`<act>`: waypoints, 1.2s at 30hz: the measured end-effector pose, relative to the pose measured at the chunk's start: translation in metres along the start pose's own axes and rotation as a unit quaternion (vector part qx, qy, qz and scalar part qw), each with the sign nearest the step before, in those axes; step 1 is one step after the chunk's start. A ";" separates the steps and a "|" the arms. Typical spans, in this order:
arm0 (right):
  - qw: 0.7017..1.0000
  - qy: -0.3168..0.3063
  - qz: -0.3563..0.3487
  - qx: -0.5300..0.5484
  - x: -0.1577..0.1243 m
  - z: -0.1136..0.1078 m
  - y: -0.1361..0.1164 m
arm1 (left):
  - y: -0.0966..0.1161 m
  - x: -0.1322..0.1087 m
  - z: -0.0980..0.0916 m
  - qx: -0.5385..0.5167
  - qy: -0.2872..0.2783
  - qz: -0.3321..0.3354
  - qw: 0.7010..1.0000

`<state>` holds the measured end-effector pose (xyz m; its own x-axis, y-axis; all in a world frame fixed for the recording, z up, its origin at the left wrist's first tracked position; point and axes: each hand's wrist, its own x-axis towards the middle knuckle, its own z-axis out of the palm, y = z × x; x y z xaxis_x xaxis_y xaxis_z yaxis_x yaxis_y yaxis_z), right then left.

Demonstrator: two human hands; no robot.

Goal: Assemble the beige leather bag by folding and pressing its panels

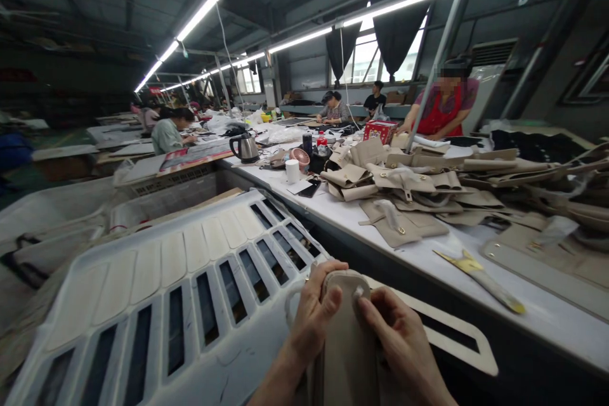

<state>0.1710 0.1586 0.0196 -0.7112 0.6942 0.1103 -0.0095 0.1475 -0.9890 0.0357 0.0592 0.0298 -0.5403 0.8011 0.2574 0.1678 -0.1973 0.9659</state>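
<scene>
A long beige leather-like bag piece (349, 342) with a rounded end is held up in front of me by both hands. My left hand (316, 304) is closed around its left edge, the thumb lying on the face near the top. On the right edge, my right hand (397, 327) pinches the piece, thumb and fingertip beside a small whitish spot close to the rounded end. Behind my hands, a pale flat frame with a long slot (476, 349) sticks out to the right. The lower end of the bag piece runs out of view.
A slatted white plastic crate (228, 355) stands at left, with pale strips (174, 257) along it. On the white table (333, 222) lie a yellow-tipped brush (480, 279), piled beige bag parts (409, 184), a kettle (245, 148), a white cup (292, 171) and a phone (311, 188). Several people work farther back.
</scene>
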 end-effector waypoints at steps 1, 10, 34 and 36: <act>0.999 0.012 -0.031 -0.042 0.002 -0.003 -0.002 | 0.000 0.001 0.000 0.002 -0.012 0.000 1.000; 0.902 0.047 -0.323 -0.282 0.013 -0.008 -0.011 | -0.005 0.000 0.007 -0.049 -0.036 0.021 0.998; 0.901 0.006 -0.288 -0.325 0.007 -0.002 -0.038 | 0.017 0.017 0.001 -0.040 -0.079 -0.051 0.995; 0.889 0.011 -0.295 -0.349 0.010 0.000 -0.037 | 0.018 0.023 -0.002 -0.032 -0.090 -0.052 0.994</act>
<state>0.1645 0.1598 0.0575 -0.7124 0.3633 0.6004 0.0676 0.8871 -0.4566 0.0241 0.0729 0.0531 -0.3952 0.9057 0.1534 0.0628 -0.1399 0.9882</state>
